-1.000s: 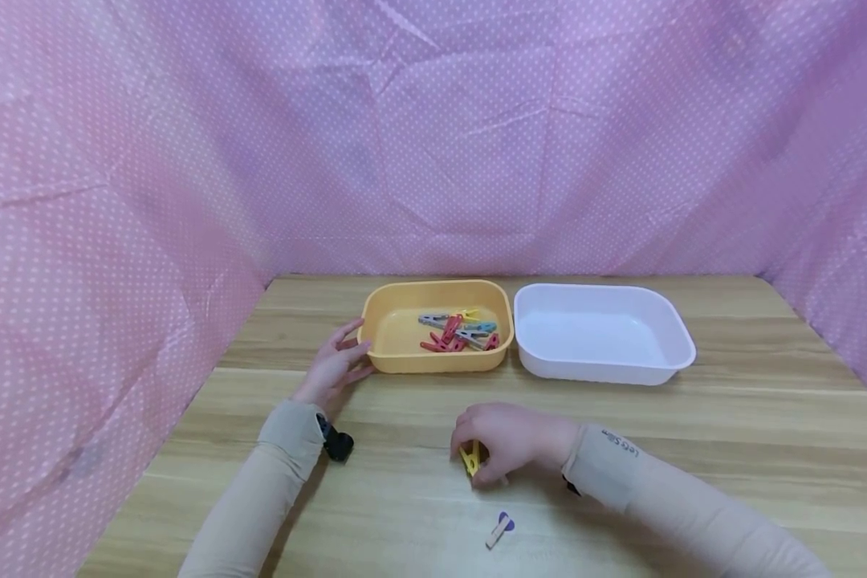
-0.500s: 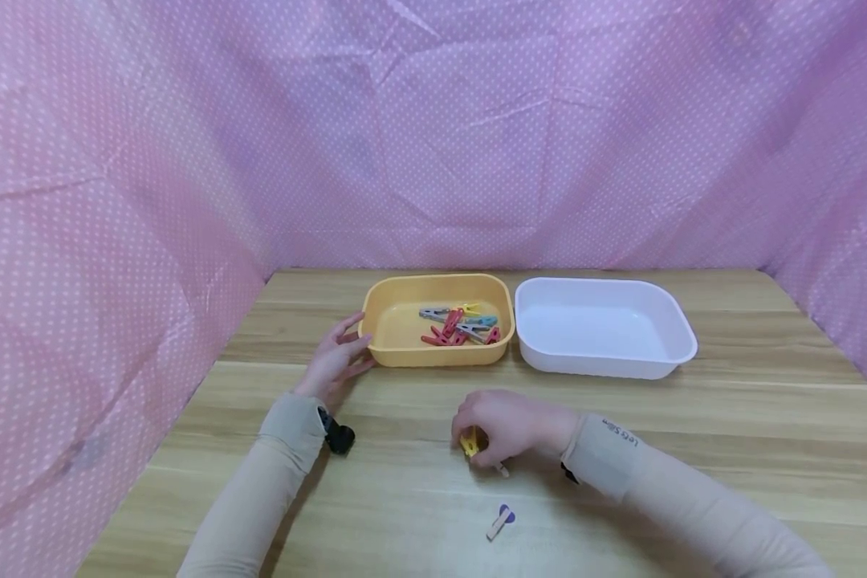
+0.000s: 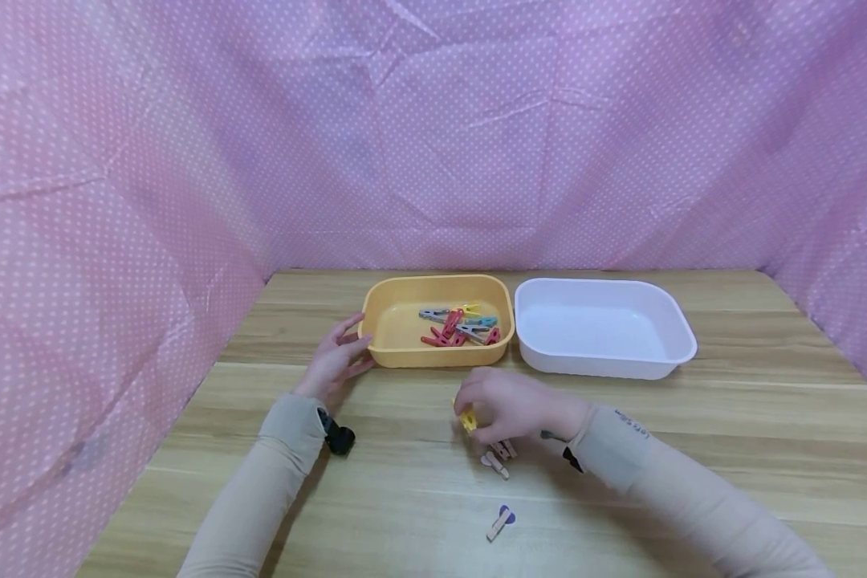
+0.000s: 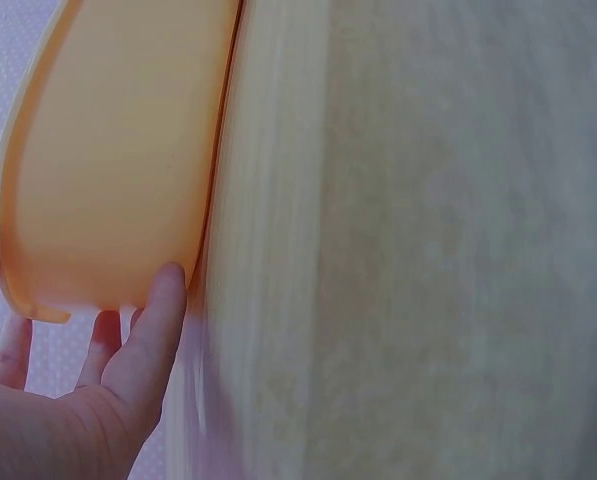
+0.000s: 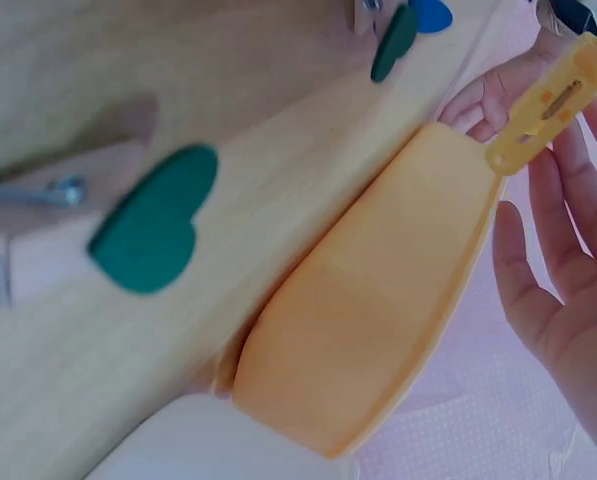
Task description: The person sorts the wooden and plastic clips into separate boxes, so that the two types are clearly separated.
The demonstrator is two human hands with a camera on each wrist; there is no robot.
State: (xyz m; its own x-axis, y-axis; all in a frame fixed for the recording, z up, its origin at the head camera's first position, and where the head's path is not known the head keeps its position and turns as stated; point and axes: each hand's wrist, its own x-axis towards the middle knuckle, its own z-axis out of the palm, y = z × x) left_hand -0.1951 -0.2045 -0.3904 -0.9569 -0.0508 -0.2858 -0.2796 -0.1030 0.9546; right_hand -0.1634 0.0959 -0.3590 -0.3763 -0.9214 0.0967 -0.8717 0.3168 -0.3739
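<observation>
Enclosing the workspace, a pink dotted cloth (image 3: 433, 144) is hanging behind and at both sides of a wooden table (image 3: 390, 498). On the table's far half, a white tray (image 3: 596, 368) is sitting on the right and an orange tray (image 3: 441, 358) is sitting just beside it on the left. The left hand (image 3: 330, 367) is resting against the left end of the orange tray, its fingers (image 4: 156, 335) spreading wide and relaxed, the tips touching the wall and rim. The right hand (image 3: 511, 401) is pinching a yellow clip (image 3: 468, 419) in a narrow grip between thumb and fingertip; in the right wrist view, its other fingers are fanning out loosely. Inside the orange tray, a heap of clips (image 3: 450, 323) in red, grey, blue and yellow is lying towards the right end. The pinched clip is pointing away from the palm, in front of the orange tray and apart from it; whether it is touching the wood cannot be told. Smaller still, several wooden pegs (image 3: 496, 465) are lying close together below the right hand, while a lone peg with a purple heart (image 3: 498, 526) is lying nearer the viewer. A green heart (image 5: 163, 220) is showing on one peg in the right wrist view.
</observation>
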